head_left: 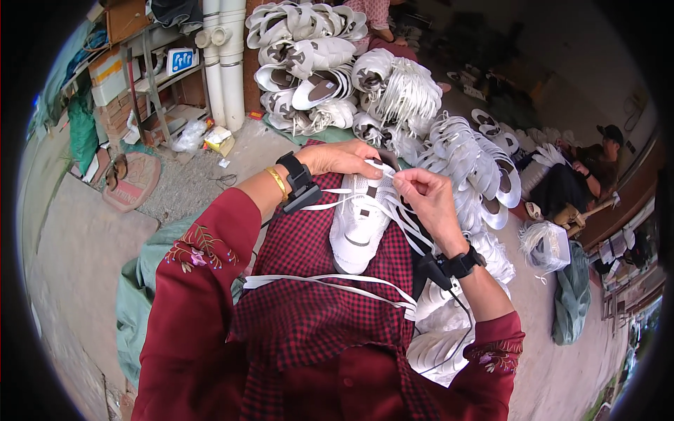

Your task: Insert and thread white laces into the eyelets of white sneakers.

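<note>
So the white sneaker is sitting on the lap, toe pointing back at the body, over a red-and-black checked cloth that's creasing softly underneath. Its rounded toe is looking pretty smooth, and flat, ribbon-like laces are trailing off both sides. The left hand is gripping the top end, thumb pressing on the tongue. The right hand is keeping its fingers narrow, thumb and forefinger pinching a lace right beside the tongue. A few loose laces are also lying across the cloth in long, thin strips.

Behind that, white shoes are piling up in curvy, overlapping rows, dark insoles showing in some.

Container-wise, a see-through plastic tub on the right is holding a tangle of white stringy stuff. A crinkly green sack is slumping just beside it; can't tell what's in there. Over on the left, a brown cardboard box is perching up high, contents hidden.
</note>
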{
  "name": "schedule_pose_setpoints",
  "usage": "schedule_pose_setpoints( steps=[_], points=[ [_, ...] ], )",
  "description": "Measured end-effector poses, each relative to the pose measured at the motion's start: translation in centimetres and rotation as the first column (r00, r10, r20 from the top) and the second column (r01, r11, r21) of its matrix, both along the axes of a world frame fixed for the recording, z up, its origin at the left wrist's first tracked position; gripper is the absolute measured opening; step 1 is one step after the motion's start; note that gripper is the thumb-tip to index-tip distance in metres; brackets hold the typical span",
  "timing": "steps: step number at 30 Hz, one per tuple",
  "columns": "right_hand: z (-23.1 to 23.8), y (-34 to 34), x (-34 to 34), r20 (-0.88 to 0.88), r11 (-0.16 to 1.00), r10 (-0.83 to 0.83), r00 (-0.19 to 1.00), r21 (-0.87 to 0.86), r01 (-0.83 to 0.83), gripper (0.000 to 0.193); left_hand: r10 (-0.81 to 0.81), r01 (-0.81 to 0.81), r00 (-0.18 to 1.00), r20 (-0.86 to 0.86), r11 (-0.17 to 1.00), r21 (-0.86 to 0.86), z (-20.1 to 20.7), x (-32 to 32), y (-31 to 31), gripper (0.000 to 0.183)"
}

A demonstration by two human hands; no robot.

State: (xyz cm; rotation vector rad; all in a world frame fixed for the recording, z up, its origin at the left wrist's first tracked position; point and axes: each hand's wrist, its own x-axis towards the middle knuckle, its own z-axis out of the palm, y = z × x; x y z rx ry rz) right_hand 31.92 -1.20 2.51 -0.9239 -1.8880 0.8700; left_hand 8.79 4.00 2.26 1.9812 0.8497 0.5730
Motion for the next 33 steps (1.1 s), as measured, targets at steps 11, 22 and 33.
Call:
schedule_pose_setpoints(
  steps=[11, 22, 33],
  points=[
    [3.3, -0.6, 0.9, -0.041, 0.998, 0.027, 0.999, -0.062, -0.03, 0.015, 0.011, 0.001, 0.996, 0.086, 0.992, -0.129, -0.4, 0.2, -0.3, 0.039],
    [2.3, -0.3, 1.0, -0.057, 0.996, 0.072, 0.996, -0.04, -0.074, 0.014, -0.041, 0.093, 0.976, 0.213, 0.966, -0.24, 0.2, 0.7, -1.0, 0.051],
    [1.3, 0.1, 1.9, -0.009, 0.997, 0.077, 0.997, 0.0, -0.077, 0.015, -0.018, 0.073, 0.977, 0.215, 0.965, -0.251, 0.5, 0.9, -1.3, 0.047]
  ],
)
